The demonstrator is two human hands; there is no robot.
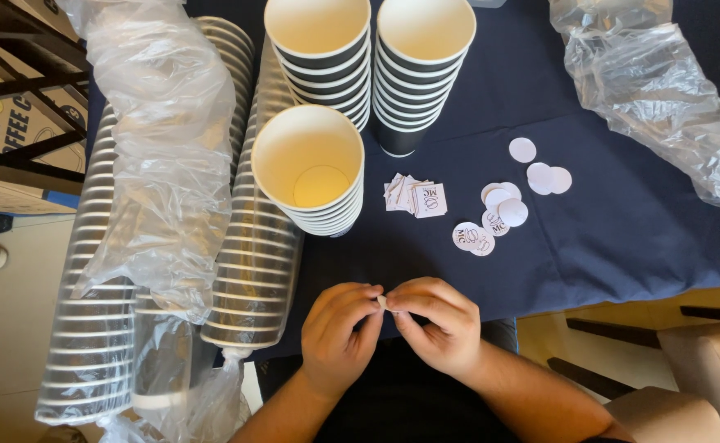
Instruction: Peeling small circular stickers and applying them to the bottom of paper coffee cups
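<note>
We see both hands meeting just off the near edge of the dark blue cloth-covered desk (pixel 622 238), over the lap: the left hand (pixel 339 332) and right hand (pixel 438 324) each have their fingers (pixel 368 294) pinched shut on one small white paper sticker (pixel 382 303), which is mostly hidden between the fingertips, so we cannot tell which way it faces or how its long axis runs. There is open cloth right in front of the hands. Beyond it lie a small pile of square white stickers (pixel 413 195) and loose round white stickers (pixel 499 205). To the left, a short stack of dark ribbed paper cups (pixel 309 168) stands mouth up, and long plastic-sleeved cup stacks (pixel 97 320) lie along the desk's left edge, crowding that side.
</note>
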